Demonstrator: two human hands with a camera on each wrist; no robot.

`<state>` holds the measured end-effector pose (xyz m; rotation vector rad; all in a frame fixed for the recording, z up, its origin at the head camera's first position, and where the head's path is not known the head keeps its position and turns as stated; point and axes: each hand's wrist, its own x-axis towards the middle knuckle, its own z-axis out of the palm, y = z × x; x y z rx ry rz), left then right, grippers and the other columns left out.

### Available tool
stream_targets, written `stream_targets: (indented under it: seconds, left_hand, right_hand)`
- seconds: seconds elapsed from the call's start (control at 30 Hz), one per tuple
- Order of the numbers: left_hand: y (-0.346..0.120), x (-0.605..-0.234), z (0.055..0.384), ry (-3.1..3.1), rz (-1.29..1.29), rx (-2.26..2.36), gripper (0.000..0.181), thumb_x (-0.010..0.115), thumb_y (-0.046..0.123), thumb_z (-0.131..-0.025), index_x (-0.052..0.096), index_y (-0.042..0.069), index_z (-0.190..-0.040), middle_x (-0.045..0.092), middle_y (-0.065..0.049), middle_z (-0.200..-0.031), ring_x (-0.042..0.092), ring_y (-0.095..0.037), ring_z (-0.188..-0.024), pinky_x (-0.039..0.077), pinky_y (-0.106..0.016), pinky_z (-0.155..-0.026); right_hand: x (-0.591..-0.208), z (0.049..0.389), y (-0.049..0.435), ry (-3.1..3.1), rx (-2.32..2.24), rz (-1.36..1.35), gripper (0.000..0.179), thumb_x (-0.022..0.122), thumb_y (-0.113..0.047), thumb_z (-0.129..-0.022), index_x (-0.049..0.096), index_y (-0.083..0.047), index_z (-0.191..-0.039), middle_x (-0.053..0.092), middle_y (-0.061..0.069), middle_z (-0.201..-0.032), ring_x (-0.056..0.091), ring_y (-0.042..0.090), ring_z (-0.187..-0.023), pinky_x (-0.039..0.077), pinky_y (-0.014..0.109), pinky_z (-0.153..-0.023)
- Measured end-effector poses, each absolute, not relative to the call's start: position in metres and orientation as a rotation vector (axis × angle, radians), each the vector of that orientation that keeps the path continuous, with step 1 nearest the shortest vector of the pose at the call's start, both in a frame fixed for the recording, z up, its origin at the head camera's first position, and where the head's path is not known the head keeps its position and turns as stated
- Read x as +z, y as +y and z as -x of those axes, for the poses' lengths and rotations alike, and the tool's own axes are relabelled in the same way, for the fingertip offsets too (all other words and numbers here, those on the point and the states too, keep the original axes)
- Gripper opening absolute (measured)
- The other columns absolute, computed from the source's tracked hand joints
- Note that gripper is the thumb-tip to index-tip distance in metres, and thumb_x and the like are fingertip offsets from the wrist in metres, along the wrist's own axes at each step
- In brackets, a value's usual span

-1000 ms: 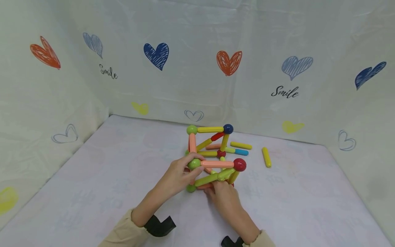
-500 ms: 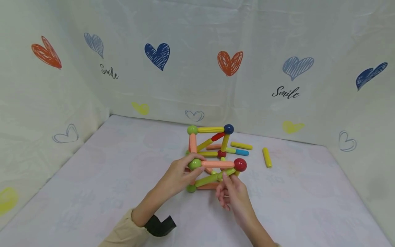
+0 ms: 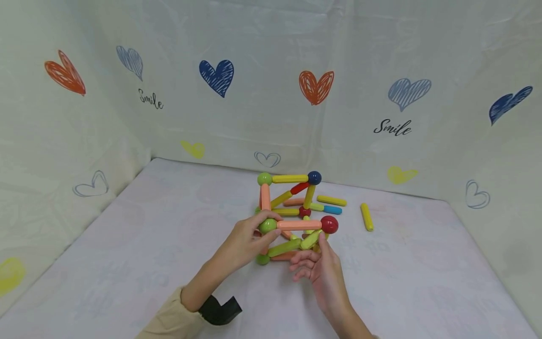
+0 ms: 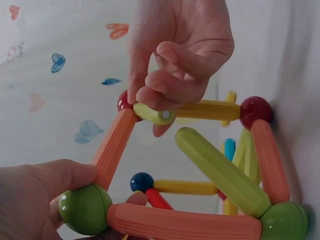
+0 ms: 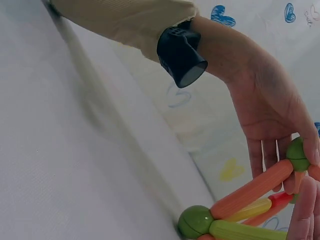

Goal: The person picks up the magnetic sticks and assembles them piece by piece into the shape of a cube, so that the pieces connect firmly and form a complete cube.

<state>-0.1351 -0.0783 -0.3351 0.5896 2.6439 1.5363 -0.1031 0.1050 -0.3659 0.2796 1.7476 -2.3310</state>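
Observation:
A frame of magnetic rods and balls stands on the table. My left hand (image 3: 243, 242) grips the green ball (image 3: 267, 225) at its upper front left corner, thumb in front. An orange rod (image 3: 299, 225) runs from there to a red ball (image 3: 329, 224). Below that red ball my right hand (image 3: 328, 280) pinches a lime-green rod (image 4: 150, 113) between thumb and finger, its other fingers loosely bent. A second lime-green rod (image 4: 220, 170) slants up from the lower green ball (image 4: 284, 222). In the left wrist view its upper end stands apart from the pinched rod.
Behind, the frame's rear has a dark blue ball (image 3: 314, 177) and a yellow rod (image 3: 290, 179). Loose yellow rods (image 3: 366, 217) and a blue rod (image 3: 332, 210) lie to the right. A white cloth with hearts (image 3: 271, 94) hangs behind the table.
My right hand has come up from the frame's bottom to the lime-green rod under the red ball. That rod has tilted out of line with the lower one. My left hand keeps its grip.

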Motion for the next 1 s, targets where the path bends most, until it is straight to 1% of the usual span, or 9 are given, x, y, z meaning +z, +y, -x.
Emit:
stream_targets:
  seconds: [0.07, 0.13, 0.33, 0.47, 0.57, 0.7, 0.8, 0.9, 1.0]
  left_hand:
    - [-0.079, -0.335, 0.135, 2.641, -0.593, 1.541, 0.022, 0.061, 0.025, -0.091, 0.059, 0.018, -0.111, 0.065, -0.006, -0.105, 0.061, -0.014, -0.080, 0.050, -0.024, -0.067]
    - [-0.079, -0.335, 0.135, 2.646, -0.599, 1.540, 0.022, 0.061, 0.025, -0.091, 0.059, 0.018, -0.111, 0.065, -0.006, -0.106, 0.061, -0.013, -0.080, 0.050, -0.023, -0.067]
    - [-0.079, -0.336, 0.135, 2.647, -0.586, 1.546, 0.023, 0.061, 0.025, -0.090, 0.060, 0.017, -0.112, 0.066, -0.005, -0.102, 0.057, -0.013, -0.077, 0.049, -0.022, -0.066]
    - [-0.078, -0.336, 0.135, 2.634, -0.562, 1.555, 0.022, 0.061, 0.022, -0.090, 0.060, 0.017, -0.112, 0.066, -0.005, -0.104, 0.057, -0.013, -0.081, 0.050, -0.024, -0.069]
    - [-0.077, -0.335, 0.135, 2.626, -0.562, 1.559, 0.022, 0.061, 0.021, -0.090, 0.060, 0.018, -0.112, 0.066, -0.005, -0.105, 0.058, -0.014, -0.083, 0.050, -0.025, -0.071]
    - [-0.077, -0.333, 0.135, 2.623, -0.581, 1.555, 0.023, 0.061, 0.025, -0.090, 0.059, 0.018, -0.112, 0.065, -0.005, -0.104, 0.058, -0.013, -0.081, 0.050, -0.023, -0.070]
    - [-0.078, -0.333, 0.135, 2.629, -0.585, 1.547, 0.024, 0.061, 0.027, -0.090, 0.059, 0.018, -0.112, 0.065, -0.005, -0.103, 0.057, -0.012, -0.080, 0.049, -0.022, -0.069]
    - [-0.079, -0.333, 0.134, 2.625, -0.568, 1.548, 0.024, 0.061, 0.028, -0.090, 0.059, 0.018, -0.112, 0.065, -0.005, -0.104, 0.057, -0.013, -0.079, 0.049, -0.022, -0.068]
    - [-0.079, -0.332, 0.134, 2.618, -0.544, 1.551, 0.024, 0.061, 0.027, -0.090, 0.059, 0.019, -0.112, 0.064, -0.005, -0.105, 0.057, -0.013, -0.080, 0.049, -0.023, -0.068]
  right_hand:
    - [-0.365, 0.103, 0.105, 1.727, -2.340, -0.268, 0.059, 0.029, -0.060, -0.095, 0.039, -0.006, -0.117, 0.066, -0.003, -0.066, 0.062, 0.010, -0.058, 0.052, 0.025, -0.055]
    - [-0.364, 0.102, 0.105, 1.694, -2.360, -0.291, 0.054, 0.028, -0.057, -0.096, 0.041, -0.007, -0.113, 0.062, -0.003, -0.063, 0.057, 0.011, -0.053, 0.049, 0.024, -0.051]
    - [-0.362, 0.102, 0.107, 1.521, -2.376, -0.397, 0.041, 0.032, -0.052, -0.097, 0.042, -0.013, -0.101, 0.054, -0.004, -0.062, 0.045, 0.007, -0.046, 0.034, 0.017, -0.045]
    - [-0.362, 0.097, 0.108, 1.603, -2.256, -0.403, 0.040, 0.035, -0.049, -0.097, 0.041, -0.010, -0.105, 0.049, -0.004, -0.064, 0.040, 0.008, -0.046, 0.030, 0.017, -0.042]
    - [-0.360, 0.093, 0.111, 1.926, -2.047, -0.373, 0.044, 0.040, -0.048, -0.096, 0.041, -0.007, -0.114, 0.044, -0.002, -0.067, 0.035, 0.010, -0.047, 0.027, 0.018, -0.040]
    - [-0.359, 0.090, 0.118, 2.415, -1.733, -0.348, 0.045, 0.055, -0.037, -0.092, 0.040, -0.007, -0.122, 0.048, 0.002, -0.066, 0.036, 0.011, -0.047, 0.029, 0.019, -0.041]
    - [-0.360, 0.090, 0.122, 2.566, -1.667, -0.365, 0.046, 0.064, -0.028, -0.088, 0.040, -0.007, -0.121, 0.051, 0.003, -0.067, 0.040, 0.011, -0.047, 0.032, 0.020, -0.042]
    - [-0.362, 0.091, 0.121, 2.523, -1.760, -0.396, 0.041, 0.064, -0.023, -0.088, 0.043, -0.009, -0.120, 0.053, 0.005, -0.068, 0.042, 0.012, -0.046, 0.034, 0.019, -0.041]
    - [-0.364, 0.092, 0.120, 2.456, -1.874, -0.393, 0.036, 0.061, -0.019, -0.090, 0.046, -0.011, -0.122, 0.060, 0.011, -0.078, 0.046, 0.013, -0.045, 0.037, 0.020, -0.040]
